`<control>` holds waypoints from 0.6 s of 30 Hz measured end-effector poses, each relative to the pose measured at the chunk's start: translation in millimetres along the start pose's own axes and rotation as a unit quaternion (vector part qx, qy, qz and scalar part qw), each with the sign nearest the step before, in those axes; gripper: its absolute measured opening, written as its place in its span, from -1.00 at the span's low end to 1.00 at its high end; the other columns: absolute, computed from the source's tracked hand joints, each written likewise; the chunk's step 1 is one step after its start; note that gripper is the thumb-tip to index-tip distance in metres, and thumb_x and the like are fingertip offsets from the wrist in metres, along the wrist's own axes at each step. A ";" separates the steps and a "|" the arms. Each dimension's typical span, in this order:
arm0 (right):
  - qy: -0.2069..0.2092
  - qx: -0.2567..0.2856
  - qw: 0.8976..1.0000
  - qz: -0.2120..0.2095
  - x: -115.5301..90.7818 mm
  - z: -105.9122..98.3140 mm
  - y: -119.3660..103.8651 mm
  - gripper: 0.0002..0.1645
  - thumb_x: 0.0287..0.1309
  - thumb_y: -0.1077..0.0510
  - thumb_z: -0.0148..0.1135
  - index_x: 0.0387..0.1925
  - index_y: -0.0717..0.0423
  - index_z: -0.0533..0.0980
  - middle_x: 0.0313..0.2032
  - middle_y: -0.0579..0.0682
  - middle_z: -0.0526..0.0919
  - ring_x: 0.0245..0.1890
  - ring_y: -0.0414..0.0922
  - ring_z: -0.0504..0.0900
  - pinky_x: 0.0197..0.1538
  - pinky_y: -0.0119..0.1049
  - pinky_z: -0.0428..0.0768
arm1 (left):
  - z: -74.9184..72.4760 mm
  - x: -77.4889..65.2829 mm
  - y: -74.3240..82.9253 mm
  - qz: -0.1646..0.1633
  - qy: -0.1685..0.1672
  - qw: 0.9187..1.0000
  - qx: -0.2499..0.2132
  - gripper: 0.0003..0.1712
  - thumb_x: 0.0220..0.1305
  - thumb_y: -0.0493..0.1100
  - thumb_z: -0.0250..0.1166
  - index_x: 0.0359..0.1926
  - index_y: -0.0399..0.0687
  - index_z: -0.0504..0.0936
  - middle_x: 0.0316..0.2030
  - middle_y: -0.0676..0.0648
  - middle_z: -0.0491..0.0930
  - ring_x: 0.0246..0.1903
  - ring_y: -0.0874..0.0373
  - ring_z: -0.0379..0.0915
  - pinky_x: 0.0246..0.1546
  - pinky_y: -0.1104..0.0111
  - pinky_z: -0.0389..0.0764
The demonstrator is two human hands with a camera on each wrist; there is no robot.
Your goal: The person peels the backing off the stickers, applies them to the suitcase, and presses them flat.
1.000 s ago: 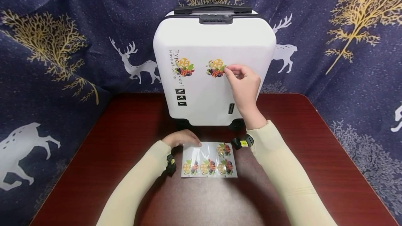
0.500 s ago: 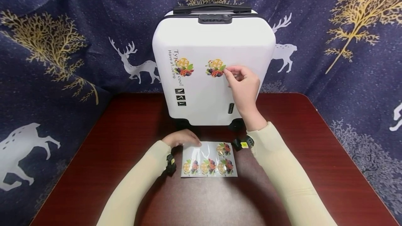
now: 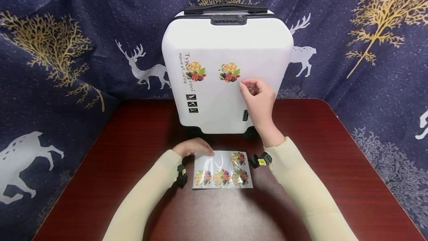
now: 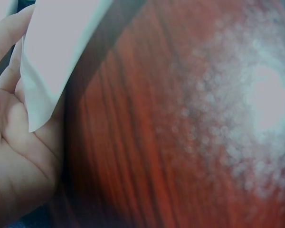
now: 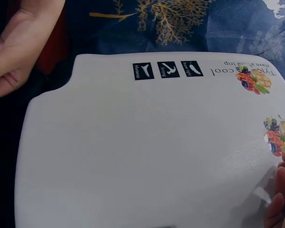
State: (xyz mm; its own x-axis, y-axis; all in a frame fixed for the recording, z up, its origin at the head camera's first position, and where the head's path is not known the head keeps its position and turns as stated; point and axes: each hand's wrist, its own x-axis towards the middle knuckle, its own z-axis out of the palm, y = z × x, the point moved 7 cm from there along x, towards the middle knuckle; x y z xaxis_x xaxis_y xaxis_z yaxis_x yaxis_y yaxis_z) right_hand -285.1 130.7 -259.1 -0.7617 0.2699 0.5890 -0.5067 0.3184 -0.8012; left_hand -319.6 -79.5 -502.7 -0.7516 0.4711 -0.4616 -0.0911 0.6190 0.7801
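A white suitcase (image 3: 217, 111) stands upright on the table, bearing two fruit stickers, a left one (image 3: 195, 72) and a right one (image 3: 229, 72). Just below and right of the right sticker is my right hand (image 3: 259, 101), thumb and forefinger tips together with nothing visible between them. In the right wrist view its fingers (image 5: 282, 183) appear beside that sticker, close to the white shell. My left hand (image 3: 193, 147) grips the upper left corner of a glossy sticker sheet (image 3: 219, 161), thumb on top. The sheet's pale edge (image 4: 50, 90) crosses the left palm in the left wrist view.
Several fruit stickers (image 3: 221, 177) remain on the sheet, along its lower row and upper right. The reddish-brown table (image 3: 143, 122) extends around the suitcase. Behind hangs a dark blue cloth (image 3: 140, 18) with deer and golden trees. A black handle (image 3: 226, 9) tops the suitcase.
My right hand has come off the right sticker's lower right edge and moved slightly down. The sticker stays on the suitcase. The left hand and sheet have hardly moved.
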 end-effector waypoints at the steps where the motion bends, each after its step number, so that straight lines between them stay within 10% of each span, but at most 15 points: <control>1: -0.001 0.000 1.000 0.001 -1.1 -0.3 1.2 -0.80 0.26 0.19 0.37 -0.23 0.31 0.68 -0.46 -0.13 0.62 -0.51 -0.36 0.39 -0.40 -0.52 0.36 | -0.1 -0.1 0.1 -0.001 0.000 1.000 0.000 -0.67 0.22 -0.11 0.40 -0.13 -0.31 0.75 -0.36 -0.02 0.72 -0.41 0.24 0.56 -0.37 0.42 0.63; 18: -0.024 -0.005 0.999 0.036 -23.9 -4.0 19.2 -0.82 0.24 0.21 0.39 -0.24 0.29 0.67 -0.48 -0.25 0.55 -0.50 -0.34 0.40 -0.41 -0.51 0.39 | 0.4 1.2 0.0 -0.001 -0.003 1.000 -0.012 -0.66 0.22 -0.13 0.40 -0.10 -0.33 0.74 -0.35 -0.04 0.72 -0.42 0.24 0.56 -0.37 0.41 0.64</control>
State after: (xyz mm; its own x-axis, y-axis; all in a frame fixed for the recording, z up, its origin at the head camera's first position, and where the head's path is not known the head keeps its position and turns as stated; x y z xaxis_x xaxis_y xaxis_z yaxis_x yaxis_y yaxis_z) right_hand -275.1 134.0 -288.1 -0.8146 0.2490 0.5239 -0.4459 0.3089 -0.8401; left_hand -320.3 -78.7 -503.5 -0.7480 0.4733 -0.4654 -0.1081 0.6049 0.7890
